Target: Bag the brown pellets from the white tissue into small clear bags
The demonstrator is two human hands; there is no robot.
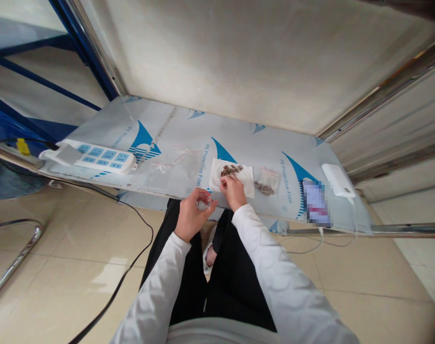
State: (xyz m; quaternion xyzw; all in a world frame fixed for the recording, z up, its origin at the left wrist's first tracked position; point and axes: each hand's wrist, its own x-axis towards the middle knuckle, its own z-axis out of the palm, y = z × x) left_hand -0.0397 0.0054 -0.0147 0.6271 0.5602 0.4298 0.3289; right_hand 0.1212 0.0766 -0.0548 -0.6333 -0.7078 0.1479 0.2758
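My left hand [194,215] is curled at the table's front edge, its fingers wrapped round a small clear zip bag [203,204] whose mouth faces up. Just right of it, my right hand [233,192] has its thumb and fingertips pinched together at the near side of a pile of small brown metal pieces [231,169]. Whatever the pinch may hold is too small to make out. The pile lies on a white sheet [246,184]. Right beside the sheet rests a filled clear zip bag [266,184] with similar brown pieces inside.
Flat clear zip bags [178,160] with red strips lie left of the sheet. A white power strip [95,156] occupies the table's left end. To the right are a phone [316,203] and a white power bank [337,180] with cables. A black cable [131,267] hangs down to the floor.
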